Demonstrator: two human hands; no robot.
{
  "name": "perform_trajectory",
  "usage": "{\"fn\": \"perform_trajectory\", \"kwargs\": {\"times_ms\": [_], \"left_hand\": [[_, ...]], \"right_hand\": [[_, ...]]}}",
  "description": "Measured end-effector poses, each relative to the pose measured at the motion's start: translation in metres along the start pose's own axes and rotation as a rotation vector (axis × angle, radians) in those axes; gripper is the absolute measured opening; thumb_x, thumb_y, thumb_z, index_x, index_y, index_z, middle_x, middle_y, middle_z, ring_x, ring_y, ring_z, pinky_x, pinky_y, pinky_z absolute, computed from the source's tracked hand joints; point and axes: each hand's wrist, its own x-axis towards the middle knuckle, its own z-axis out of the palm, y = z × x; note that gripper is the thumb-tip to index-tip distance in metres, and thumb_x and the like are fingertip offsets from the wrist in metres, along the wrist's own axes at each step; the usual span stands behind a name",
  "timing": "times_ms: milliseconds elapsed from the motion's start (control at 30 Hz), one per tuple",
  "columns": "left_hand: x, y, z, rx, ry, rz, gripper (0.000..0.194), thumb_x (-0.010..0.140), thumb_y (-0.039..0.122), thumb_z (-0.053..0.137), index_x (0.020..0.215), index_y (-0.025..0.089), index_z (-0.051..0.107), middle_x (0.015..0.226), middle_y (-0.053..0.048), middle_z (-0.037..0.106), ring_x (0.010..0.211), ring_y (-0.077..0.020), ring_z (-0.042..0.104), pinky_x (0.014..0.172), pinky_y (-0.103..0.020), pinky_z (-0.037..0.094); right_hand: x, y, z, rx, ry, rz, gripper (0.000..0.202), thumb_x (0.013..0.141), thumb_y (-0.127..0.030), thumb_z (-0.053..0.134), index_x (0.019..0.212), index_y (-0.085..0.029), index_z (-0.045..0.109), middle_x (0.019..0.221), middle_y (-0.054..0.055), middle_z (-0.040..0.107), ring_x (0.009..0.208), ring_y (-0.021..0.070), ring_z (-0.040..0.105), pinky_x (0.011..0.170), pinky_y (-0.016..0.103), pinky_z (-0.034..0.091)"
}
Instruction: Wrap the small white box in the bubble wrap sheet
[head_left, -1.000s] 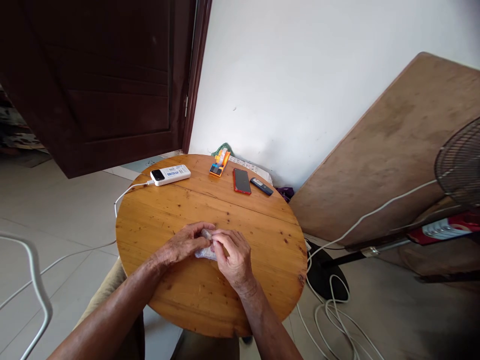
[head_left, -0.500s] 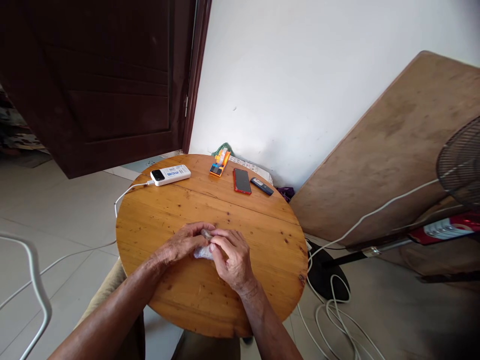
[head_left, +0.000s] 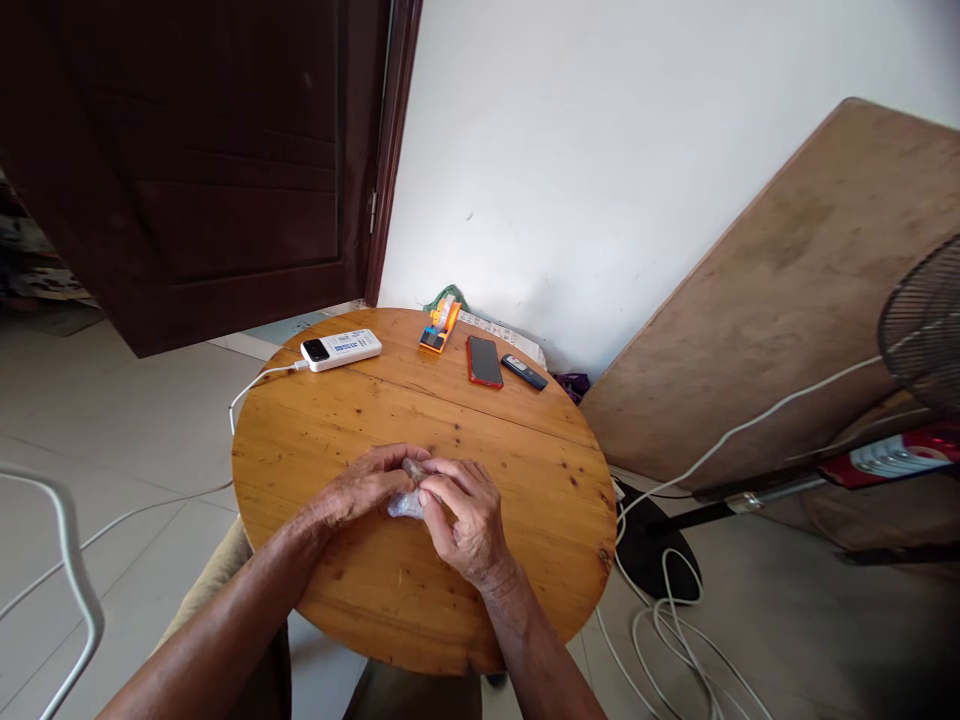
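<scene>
On round wooden table (head_left: 360, 420): left hand (head_left: 367, 487) and right hand (head_left: 465, 515) pinch small clear crinkled plastic packet (head_left: 406, 503); work best kept low, fingertips close.

Dark wooden door (head_left: 195, 170), white wall (head_left: 600, 150), pale tiled floor (head_left: 112, 420), leaning wooden board (head_left: 787, 290) beside round table (head_left: 525, 520).

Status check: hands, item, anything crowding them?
Left hand and right hand both pinching a small clear plastic packet over the round table. Contents unclear. Phone and power bank far side, apart.
</scene>
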Motion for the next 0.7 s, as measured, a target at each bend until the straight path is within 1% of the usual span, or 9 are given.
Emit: {"fn": "perform_trajectory", "kwargs": {"times_ms": [100,233,433,600,700], "left_hand": [[-0.0011,0.001,-0.0001,-0.014,0.006,0.004,0.045,0.062,0.025,0.057,0.105,0.017,0.067,0.085,-0.001,0.065,0.08,-0.0185,0.055,0.073,-0.027,0.043],[0.0,-0.0019,-0.0009,-0.057,0.057,-0.003,0.044,0.063,0.028,0.058,0.104,0.016,0.068,0.089,-0.004,0.069,0.083,-0.0207,0.058,0.075,-0.029,0.045],[-0.0006,-0.0033,-0.0004,-0.014,0.018,0.015,0.04,0.072,0.03,0.06,0.109,0.017,0.067,0.091,-0.002,0.069,0.081,-0.0187,0.059,0.075,-0.028,0.045],[0.0008,-0.0056,-0.0016,-0.002,0.025,0.011,0.039,0.072,0.03,0.06,0.108,0.018,0.067,0.09,-0.002,0.069,0.081,-0.0189,0.06,0.076,-0.029,0.046],[0.0014,-0.0067,-0.0023,0.0,0.032,0.008,0.041,0.071,0.03,0.059,0.109,0.018,0.067,0.091,-0.002,0.07,0.083,-0.0202,0.061,0.077,-0.03,0.046]], "right_hand": [[0.0,0.0001,0.0001,-0.001,0.003,-0.009,0.014,0.085,-0.016,0.054,0.085,-0.022,0.066,0.1,0.007,0.07,0.083,0.0204,0.062,0.075,0.036,0.045],[0.0005,-0.0003,-0.0006,0.001,-0.009,-0.002,0.014,0.085,-0.016,0.054,0.086,-0.022,0.066,0.1,0.007,0.07,0.084,0.0208,0.062,0.075,0.037,0.045],[0.0013,-0.0015,-0.0017,0.009,-0.012,-0.001,0.014,0.085,-0.016,0.053,0.086,-0.022,0.066,0.102,0.008,0.07,0.087,0.0218,0.063,0.077,0.037,0.046],[0.0015,-0.0027,-0.0033,0.027,-0.015,-0.012,0.015,0.085,-0.016,0.054,0.087,-0.023,0.067,0.105,0.007,0.07,0.089,0.0221,0.064,0.078,0.038,0.047],[0.0012,-0.0028,-0.0055,0.057,0.032,0.013,0.015,0.084,-0.015,0.055,0.089,-0.023,0.067,0.107,0.007,0.069,0.093,0.022,0.064,0.081,0.038,0.048]]}}
